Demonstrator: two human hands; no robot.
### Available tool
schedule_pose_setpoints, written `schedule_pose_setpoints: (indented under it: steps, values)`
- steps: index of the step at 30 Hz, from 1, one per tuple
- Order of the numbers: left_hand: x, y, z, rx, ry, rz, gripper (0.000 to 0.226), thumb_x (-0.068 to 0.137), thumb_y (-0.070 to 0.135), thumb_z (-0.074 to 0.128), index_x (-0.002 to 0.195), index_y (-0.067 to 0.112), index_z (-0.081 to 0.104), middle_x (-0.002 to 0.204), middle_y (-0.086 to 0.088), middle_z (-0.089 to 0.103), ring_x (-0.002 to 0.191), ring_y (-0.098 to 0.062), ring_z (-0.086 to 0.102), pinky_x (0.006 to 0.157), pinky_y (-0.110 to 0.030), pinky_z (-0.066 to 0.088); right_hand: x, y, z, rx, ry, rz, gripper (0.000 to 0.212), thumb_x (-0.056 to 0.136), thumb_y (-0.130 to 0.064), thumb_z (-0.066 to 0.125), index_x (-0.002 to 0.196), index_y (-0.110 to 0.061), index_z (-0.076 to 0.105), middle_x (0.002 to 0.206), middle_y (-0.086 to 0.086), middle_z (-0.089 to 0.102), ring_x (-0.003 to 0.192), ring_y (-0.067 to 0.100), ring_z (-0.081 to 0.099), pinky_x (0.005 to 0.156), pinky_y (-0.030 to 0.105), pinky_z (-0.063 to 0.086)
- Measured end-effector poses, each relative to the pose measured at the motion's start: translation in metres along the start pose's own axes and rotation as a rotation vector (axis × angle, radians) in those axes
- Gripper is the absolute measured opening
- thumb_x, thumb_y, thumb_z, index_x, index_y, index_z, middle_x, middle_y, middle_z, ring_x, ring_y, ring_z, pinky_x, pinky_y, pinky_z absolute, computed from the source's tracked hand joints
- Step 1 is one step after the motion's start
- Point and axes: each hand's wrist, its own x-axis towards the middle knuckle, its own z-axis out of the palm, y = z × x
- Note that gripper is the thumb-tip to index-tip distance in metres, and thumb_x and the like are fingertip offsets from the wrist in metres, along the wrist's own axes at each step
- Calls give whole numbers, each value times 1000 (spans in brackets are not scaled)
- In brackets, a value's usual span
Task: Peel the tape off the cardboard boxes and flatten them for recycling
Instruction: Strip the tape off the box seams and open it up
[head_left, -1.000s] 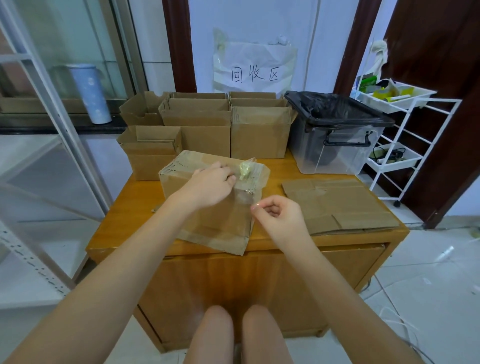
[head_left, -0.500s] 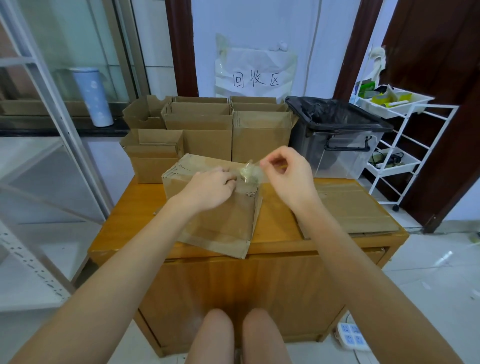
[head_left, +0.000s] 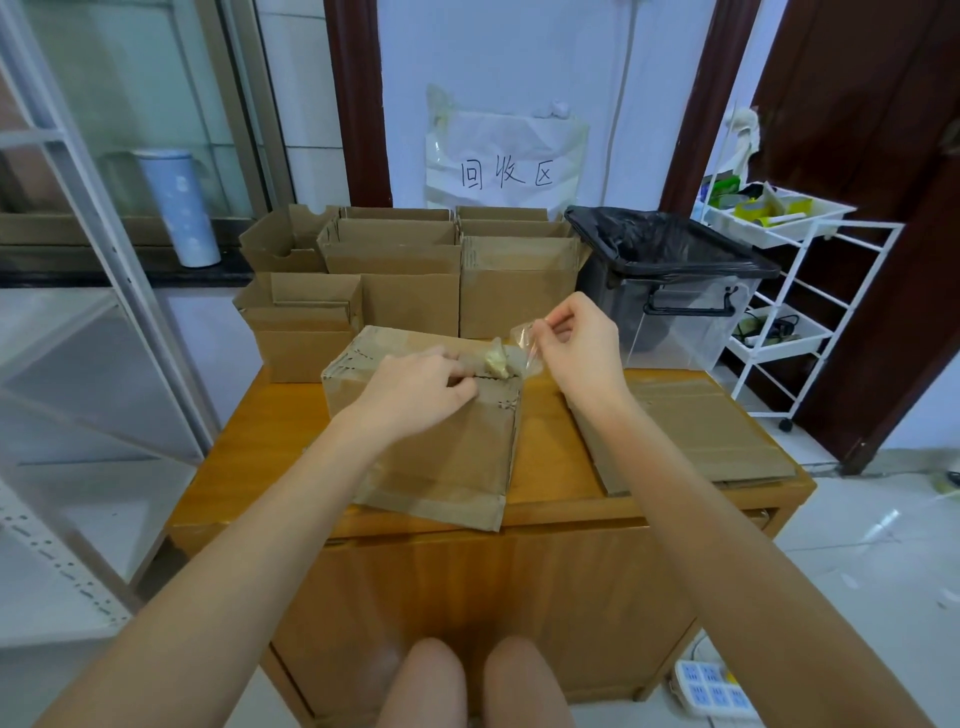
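A person's left hand (head_left: 415, 387) is pressing down with curled fingers on a cardboard box (head_left: 431, 426) sitting mid-table (head_left: 249, 447) — while the right hand (head_left: 576, 343), at one o'clock, is pinching a clear tape strip (head_left: 522, 348) lifting off the box's top edge.

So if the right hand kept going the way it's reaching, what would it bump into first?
The right hand pinches clear tape and reaches away from the person. Straight on, it would probably first meet the open cardboard box standing at the back of the table, though depth is hard to judge from this one view.
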Motion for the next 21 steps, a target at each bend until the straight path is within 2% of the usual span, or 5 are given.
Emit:
schedule_pose_setpoints:
  steps: [5, 8, 11, 16, 21]
  values:
    - [1, 3, 6, 28, 53, -8, 43, 99, 39, 32, 133, 26, 55, 140, -1, 47, 120, -22, 50, 98, -40, 34, -2, 5, -2, 90, -29, -12, 22, 82, -7, 68, 81, -14, 47, 74, 3, 63, 59, 7, 58, 68, 29, 54]
    - [1, 2, 7, 23, 64, -12, 42, 100, 38, 32, 131, 24, 56, 138, -1, 48, 117, -22, 51, 96, -39, 35, -6, 6, 2, 134, -117, -74, 28, 84, -2, 63, 100, -15, 45, 74, -2, 60, 53, 2, 48, 66, 22, 49]
    - [0, 3, 7, 24, 73, -10, 41, 100, 37, 32, 128, 22, 58, 133, -1, 51, 114, -22, 52, 96, -39, 35, -7, 7, 3, 107, -176, -101, 54, 83, -3, 67, 126, -22, 39, 80, -3, 65, 67, 9, 59, 71, 19, 51]
    - [1, 2, 8, 23, 83, -9, 41, 100, 37, 32, 129, 24, 57, 134, -1, 51, 114, -22, 53, 96, -40, 35, -9, 5, -1, -51, -301, -267, 15, 88, -8, 64, 100, -15, 68, 91, -1, 66, 84, 13, 61, 82, 32, 52]
    - [1, 2, 8, 41, 87, -1, 42, 100, 38, 32, 132, 25, 56, 138, -1, 49, 117, -22, 52, 98, -41, 35, -9, -4, -9, -244, -604, -274, 28, 97, -34, 50, 96, -17, 73, 105, -2, 55, 97, 13, 53, 89, 36, 46]
